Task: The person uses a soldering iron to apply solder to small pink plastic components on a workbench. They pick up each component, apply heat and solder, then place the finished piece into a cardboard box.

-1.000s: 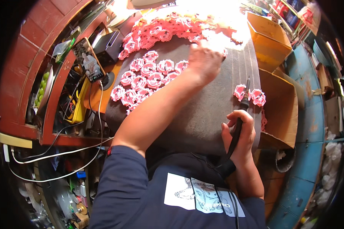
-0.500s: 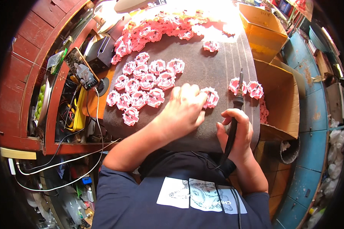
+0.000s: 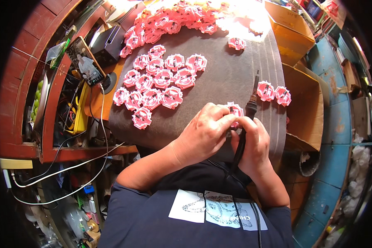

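Observation:
Near the front edge of the dark mat (image 3: 219,74), my left hand (image 3: 204,134) pinches a pink, octagonal plastic part (image 3: 235,109) with dark pieces at its centre. My right hand (image 3: 255,144) has a soldering iron (image 3: 251,108) in its grip, tip pointing away from me. Its thumb and forefinger also meet the pink part at its near edge. Two similar parts (image 3: 265,91) lie to the right of the iron's tip. A cluster of such parts (image 3: 152,98) is spread out on the left, dark pieces facing up.
A heap of pink parts (image 3: 161,27) fills the far side under a bright light. Cardboard boxes (image 3: 304,105) stand against the right edge. On the left are a phone (image 3: 86,62) on a stand, a black box-shaped device (image 3: 107,44) and white cables (image 3: 105,136).
My left hand has drawn the pink part off the mat toward me. My right hand has moved slightly left with the soldering iron, and its fingers now touch the part.

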Motion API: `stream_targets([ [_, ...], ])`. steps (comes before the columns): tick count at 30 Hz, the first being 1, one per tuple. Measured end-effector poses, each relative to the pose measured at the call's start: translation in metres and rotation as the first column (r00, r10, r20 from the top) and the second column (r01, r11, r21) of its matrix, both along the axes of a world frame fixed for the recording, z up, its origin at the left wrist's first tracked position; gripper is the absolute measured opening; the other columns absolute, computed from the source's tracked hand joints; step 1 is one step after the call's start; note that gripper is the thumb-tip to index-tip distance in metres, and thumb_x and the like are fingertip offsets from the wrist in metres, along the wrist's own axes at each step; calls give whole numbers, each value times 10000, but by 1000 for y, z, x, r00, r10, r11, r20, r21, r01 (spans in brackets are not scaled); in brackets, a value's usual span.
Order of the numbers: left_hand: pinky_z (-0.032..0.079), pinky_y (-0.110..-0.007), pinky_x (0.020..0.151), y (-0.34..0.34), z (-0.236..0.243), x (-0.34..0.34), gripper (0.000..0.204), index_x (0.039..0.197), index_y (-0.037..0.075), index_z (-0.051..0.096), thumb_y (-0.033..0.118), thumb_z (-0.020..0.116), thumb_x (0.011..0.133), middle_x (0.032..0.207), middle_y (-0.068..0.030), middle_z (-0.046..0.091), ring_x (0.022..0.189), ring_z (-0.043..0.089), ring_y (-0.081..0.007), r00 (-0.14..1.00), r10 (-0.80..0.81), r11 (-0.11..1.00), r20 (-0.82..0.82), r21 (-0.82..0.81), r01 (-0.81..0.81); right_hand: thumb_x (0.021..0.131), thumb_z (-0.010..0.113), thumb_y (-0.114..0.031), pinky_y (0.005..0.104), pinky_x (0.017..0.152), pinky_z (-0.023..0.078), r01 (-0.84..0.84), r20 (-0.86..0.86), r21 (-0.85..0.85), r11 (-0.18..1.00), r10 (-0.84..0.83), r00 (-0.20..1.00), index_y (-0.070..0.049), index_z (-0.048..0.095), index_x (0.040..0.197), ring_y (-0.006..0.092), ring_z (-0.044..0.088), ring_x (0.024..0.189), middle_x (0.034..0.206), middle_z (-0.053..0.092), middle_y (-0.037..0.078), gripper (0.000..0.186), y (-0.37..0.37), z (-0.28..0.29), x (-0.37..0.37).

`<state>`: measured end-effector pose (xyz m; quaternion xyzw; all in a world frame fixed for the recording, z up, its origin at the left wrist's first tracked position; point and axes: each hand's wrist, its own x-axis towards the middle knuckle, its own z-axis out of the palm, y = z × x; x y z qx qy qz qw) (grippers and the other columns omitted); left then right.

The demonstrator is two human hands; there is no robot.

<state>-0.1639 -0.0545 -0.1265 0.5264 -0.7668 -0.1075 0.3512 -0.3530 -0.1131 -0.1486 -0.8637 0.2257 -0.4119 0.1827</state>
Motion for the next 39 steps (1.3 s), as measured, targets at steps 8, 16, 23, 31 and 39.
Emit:
stream_targets([
  [8, 525, -470, 1002, 4, -3, -3, 432, 1276, 7, 671, 6, 736, 849, 1232, -179, 643, 1115, 636, -382, 1000, 8, 1000, -23, 6, -8, 851, 720, 107, 472, 671, 517, 18, -37, -38, 999, -20, 999, -20, 573, 1264, 394, 627, 763, 1033, 688, 171, 456, 4, 3, -2],
  [16, 568, -456, 917, 2, -9, -9, 333, 1162, 25, 728, -7, 793, 837, 1137, -163, 669, 1037, 685, -374, 984, -6, 998, -176, -63, -5, 930, 700, 118, 278, 666, 510, -84, 178, 171, 982, 53, 983, -21, 562, 1281, 131, 604, 732, 923, 653, 81, 401, 0, -1, -2],
  [23, 571, -446, 907, 0, -18, -6, 290, 1119, 40, 744, -5, 806, 838, 1096, -140, 701, 1031, 698, -367, 978, 3, 998, -207, -65, -17, 873, 706, 121, 386, 686, 539, -67, 173, 180, 981, 36, 984, -4, 574, 1280, 301, 649, 747, 905, 635, 144, 446, -1, -3, -2],
  [31, 576, -449, 894, 2, -17, -8, 292, 1117, 39, 746, -17, 794, 835, 1089, -143, 703, 1013, 703, -370, 980, 30, 997, -196, -63, -43, 857, 709, 136, 405, 675, 537, -69, 146, 180, 981, 43, 988, -3, 581, 1284, 322, 653, 755, 927, 652, 164, 466, -2, -3, -3],
  [39, 584, -437, 862, 4, -11, -11, 257, 1067, 50, 769, -17, 797, 820, 1040, -120, 702, 966, 713, -338, 984, 62, 997, -165, -42, -70, 779, 745, 116, 447, 633, 520, -93, 185, -99, 991, 110, 977, -10, 611, 1235, 363, 632, 711, 960, 675, 197, 492, 2, -5, -6],
])
